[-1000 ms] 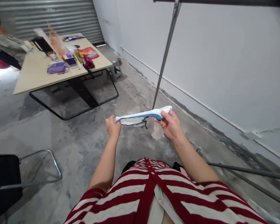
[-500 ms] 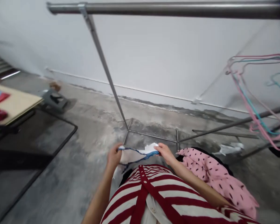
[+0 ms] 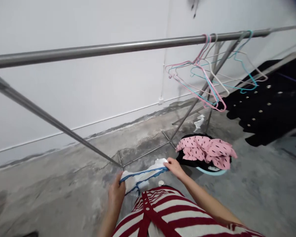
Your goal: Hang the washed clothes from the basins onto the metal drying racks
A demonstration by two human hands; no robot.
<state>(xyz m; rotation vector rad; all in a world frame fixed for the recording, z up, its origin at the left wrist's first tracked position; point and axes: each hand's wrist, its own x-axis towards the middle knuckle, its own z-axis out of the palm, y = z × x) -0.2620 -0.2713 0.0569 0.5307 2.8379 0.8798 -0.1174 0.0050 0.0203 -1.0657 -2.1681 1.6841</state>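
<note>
I hold a small white garment with blue trim (image 3: 144, 174) stretched between both hands, low in front of my striped top. My left hand (image 3: 116, 194) is closed on its left end. My right hand (image 3: 174, 167) pinches its right end. A steel drying rack rail (image 3: 101, 50) runs across above, with several pink, teal and white wire hangers (image 3: 207, 79) hooked on it to the right.
A basin (image 3: 210, 171) on the concrete floor holds a pink dotted garment (image 3: 207, 149) over dark clothing. A black studded garment (image 3: 268, 102) hangs at the right. The rack's slanted leg (image 3: 54, 121) and floor frame stand before the white wall.
The view has swung right, away from the table, to the rack, hangers and basin. Both hands still grip the white garment, now lower and closer to my body.
</note>
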